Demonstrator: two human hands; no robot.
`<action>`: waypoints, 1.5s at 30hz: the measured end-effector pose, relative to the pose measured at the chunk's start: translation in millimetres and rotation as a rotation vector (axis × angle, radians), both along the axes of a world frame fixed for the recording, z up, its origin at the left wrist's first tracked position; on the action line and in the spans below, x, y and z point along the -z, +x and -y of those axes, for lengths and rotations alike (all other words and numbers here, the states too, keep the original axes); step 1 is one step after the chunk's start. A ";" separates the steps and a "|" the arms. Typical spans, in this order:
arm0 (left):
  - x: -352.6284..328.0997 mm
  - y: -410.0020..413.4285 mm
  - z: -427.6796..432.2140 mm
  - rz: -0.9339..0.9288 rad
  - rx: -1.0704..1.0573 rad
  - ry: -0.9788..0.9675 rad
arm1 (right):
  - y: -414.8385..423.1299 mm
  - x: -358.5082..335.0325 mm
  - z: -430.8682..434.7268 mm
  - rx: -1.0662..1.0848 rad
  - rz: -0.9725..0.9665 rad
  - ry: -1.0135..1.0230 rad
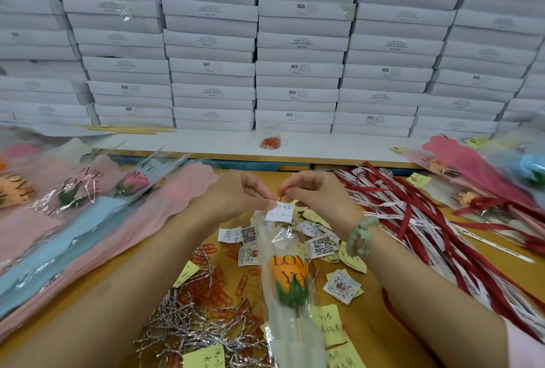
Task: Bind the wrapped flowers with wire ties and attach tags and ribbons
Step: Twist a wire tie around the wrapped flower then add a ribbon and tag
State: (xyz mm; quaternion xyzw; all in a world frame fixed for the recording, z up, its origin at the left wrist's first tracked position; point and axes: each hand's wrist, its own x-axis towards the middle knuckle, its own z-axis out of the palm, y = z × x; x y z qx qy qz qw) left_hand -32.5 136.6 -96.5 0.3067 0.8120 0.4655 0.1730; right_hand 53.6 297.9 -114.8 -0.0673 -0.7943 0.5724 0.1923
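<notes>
An orange flower in a clear "LOVE YOU" sleeve (290, 279) lies lengthwise between my forearms, its top end pointing away from me. A white handwritten tag (279, 212) sits at that top end. My left hand (236, 190) and my right hand (317, 190) meet just above the tag, and both pinch a small red paper clip (282, 192) at the tag's upper edge. A green bead bracelet (362, 238) is on my right wrist.
Silver wire ties (188, 320) and red paper clips (219, 291) lie near left. Loose tags and QR cards (320, 245) and yellow notes surround the flower. Red and white ribbons (413, 220) spread right. Wrapped flowers (88, 190) lie left and far right. White boxes (295, 43) are stacked behind.
</notes>
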 end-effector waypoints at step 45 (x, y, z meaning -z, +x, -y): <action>4.8 -3.2 0.0 -0.015 0.016 0.004 | -2.2 -5.0 -7.3 0.037 0.082 0.243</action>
